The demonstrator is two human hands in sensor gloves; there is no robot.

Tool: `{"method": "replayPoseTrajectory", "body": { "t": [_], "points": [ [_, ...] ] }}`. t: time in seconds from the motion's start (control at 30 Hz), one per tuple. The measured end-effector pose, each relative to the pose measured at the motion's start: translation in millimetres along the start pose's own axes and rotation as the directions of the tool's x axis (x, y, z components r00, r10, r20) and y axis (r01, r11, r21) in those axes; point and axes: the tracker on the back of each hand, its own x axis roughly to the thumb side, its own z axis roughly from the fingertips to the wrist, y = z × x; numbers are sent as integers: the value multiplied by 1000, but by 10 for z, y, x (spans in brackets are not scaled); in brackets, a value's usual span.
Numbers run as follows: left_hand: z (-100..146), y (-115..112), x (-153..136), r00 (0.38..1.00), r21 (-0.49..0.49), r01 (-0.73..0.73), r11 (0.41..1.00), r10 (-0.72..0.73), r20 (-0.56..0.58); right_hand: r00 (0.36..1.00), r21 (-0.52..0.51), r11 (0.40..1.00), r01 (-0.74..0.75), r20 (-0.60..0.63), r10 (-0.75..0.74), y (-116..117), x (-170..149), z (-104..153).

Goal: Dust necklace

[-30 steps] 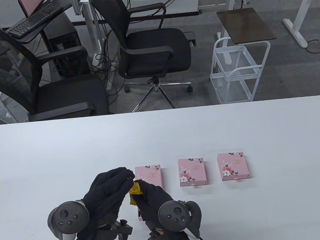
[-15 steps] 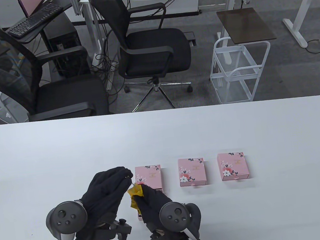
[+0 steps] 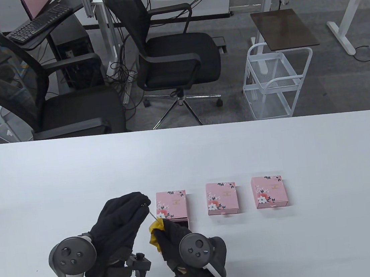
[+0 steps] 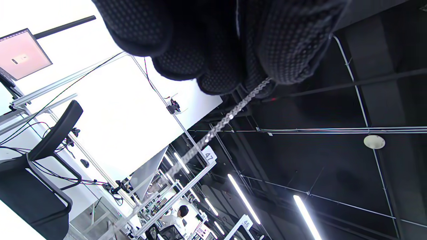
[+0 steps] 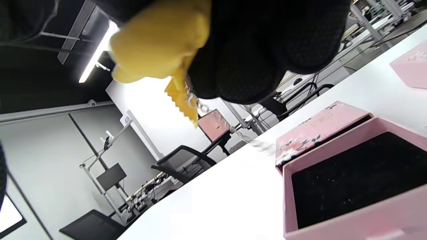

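Silver fine-link necklace chain [image 4: 220,125] pinched taut by left hand [image 3: 121,220] fingers, just left of open pink floral drawer box [image 3: 171,204]; yellow cloth [image 3: 156,231] pinched around chain by right hand [image 3: 174,240] for wiping.

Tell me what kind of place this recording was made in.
Likely an open-plan office or lab: black mesh office chairs, a black keyboard on a neighbouring desk, and a white wire trolley stand behind the white work table.

Table view: high above my tabletop [image 3: 75,179], facing down and outward.
Wrist views: close under my fingers [image 4: 287,43], tilted upward; both catch the necklace chain [image 4: 220,125].
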Motion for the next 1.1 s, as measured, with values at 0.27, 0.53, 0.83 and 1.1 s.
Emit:
{"method": "replayPoseTrajectory", "body": {
  "t": [0.27, 0.53, 0.83, 1.1],
  "points": [
    [1, 55, -9, 999, 42, -31, 999, 32, -12, 1000, 55, 998, 3, -29, -1, 77, -21, 7],
    [-1, 89, -6, 999, 58, -31, 998, 32, -17, 997, 83, 994, -70, -14, 71, 102, 0, 15],
    [0, 129, -8, 999, 75, -31, 997, 33, -26, 987, 101, 982, -158, 9, 158, 120, 34, 27],
    [-10, 212, -44, 997, 102, -59, 993, 64, -46, 980, 172, 965, -198, 51, 192, 162, 49, 21]
  ]
}}
